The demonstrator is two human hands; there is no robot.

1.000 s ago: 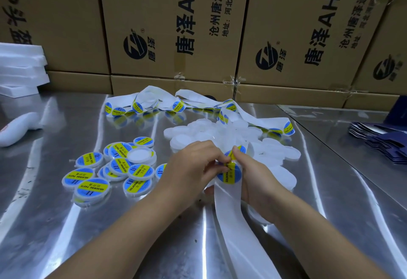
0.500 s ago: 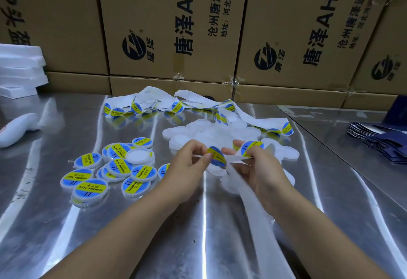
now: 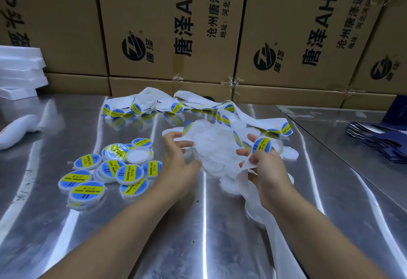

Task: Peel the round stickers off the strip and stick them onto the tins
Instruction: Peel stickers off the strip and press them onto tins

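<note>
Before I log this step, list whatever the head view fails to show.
- Left hand: motion blur hides whether it pinches the sticker at its fingertips.
- Plain tins: translucent, overlapping, blurred; uncountable.
- Strip in right hand: near end hidden behind the right forearm.
- White object: cut off by the left edge.
</note>
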